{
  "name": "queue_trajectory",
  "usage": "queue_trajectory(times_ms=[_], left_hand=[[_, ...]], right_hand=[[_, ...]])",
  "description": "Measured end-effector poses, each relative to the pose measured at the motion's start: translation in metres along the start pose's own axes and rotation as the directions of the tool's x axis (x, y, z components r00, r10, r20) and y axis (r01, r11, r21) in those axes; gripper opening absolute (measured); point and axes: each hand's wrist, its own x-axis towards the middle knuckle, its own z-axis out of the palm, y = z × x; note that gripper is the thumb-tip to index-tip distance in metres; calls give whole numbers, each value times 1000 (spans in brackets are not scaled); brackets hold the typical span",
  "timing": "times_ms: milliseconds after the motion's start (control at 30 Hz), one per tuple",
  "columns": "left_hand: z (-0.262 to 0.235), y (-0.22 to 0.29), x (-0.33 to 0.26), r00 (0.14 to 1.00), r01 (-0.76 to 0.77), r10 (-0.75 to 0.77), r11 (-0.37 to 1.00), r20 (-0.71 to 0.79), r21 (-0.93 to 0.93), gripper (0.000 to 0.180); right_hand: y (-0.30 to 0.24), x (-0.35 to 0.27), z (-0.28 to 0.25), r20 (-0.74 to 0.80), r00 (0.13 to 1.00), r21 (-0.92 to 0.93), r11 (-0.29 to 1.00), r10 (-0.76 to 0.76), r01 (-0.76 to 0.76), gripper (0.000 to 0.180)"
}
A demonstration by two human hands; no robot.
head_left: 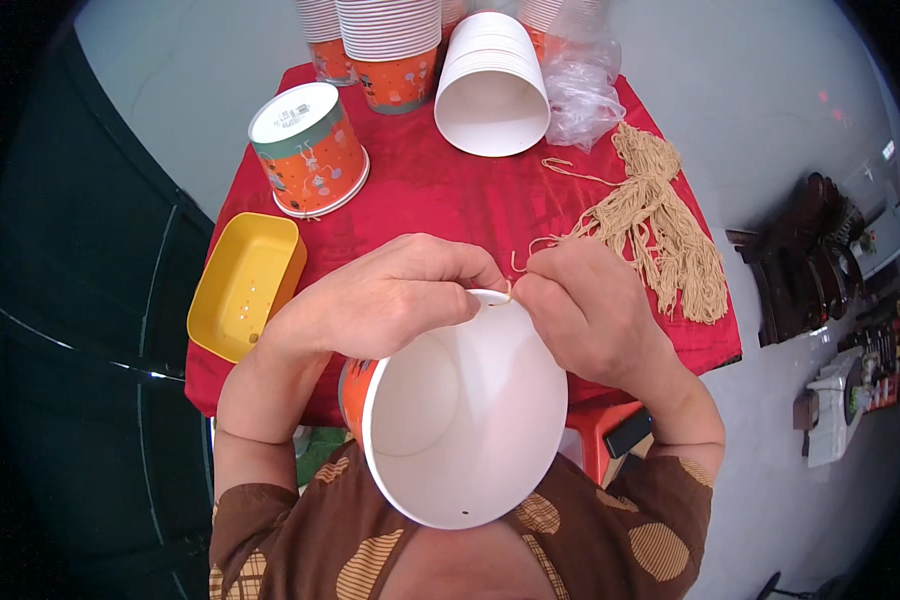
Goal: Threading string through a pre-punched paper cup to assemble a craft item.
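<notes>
A paper bucket (450, 420), white inside and orange outside, leans against my chest with its mouth toward me. Its near rim has a small hole. My left hand (395, 300) is closed on the far rim, thumb inside and index finger over the edge. A thin tan cord (510, 290) passes at the rim beside that fingertip. Closed around this cord, my right hand (585, 310) sits just right of the rim; its fingertips are partly hidden. Right behind it lies a bundle of tan cords (660, 220), with loose strands reaching toward my fingers.
On the red tablecloth (420, 180) stand an upside-down orange bucket (310, 155), a yellow tray (245, 285) holding small bits, and bucket stacks (395, 60) at the back. White nested buckets (492, 90) lie sideways next to a clear plastic bag (580, 95). A red stool (600, 430) shows below.
</notes>
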Motion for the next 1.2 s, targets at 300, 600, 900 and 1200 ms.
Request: queue_trajectory(times_ms=[300,600,900,1200], left_hand=[[-2,4,0,996,85,-83,995,42,-55,35],[0,1,-1,998,60,-60,997,1,-40,33],[0,0,1,999,46,-45,999,19,-20,33],[2,0,1,1000,-9,9,1000,5,5,32]], right_hand=[[-1,-5,10,-14,979,260,946,203,-192,19],[1,-12,8,41,929,475,811,368,-342,18],[0,-4,5,-98,986,173,978,137,-119,21],[1,-2,1,-27,1000,7,1000,-12,12,19]])
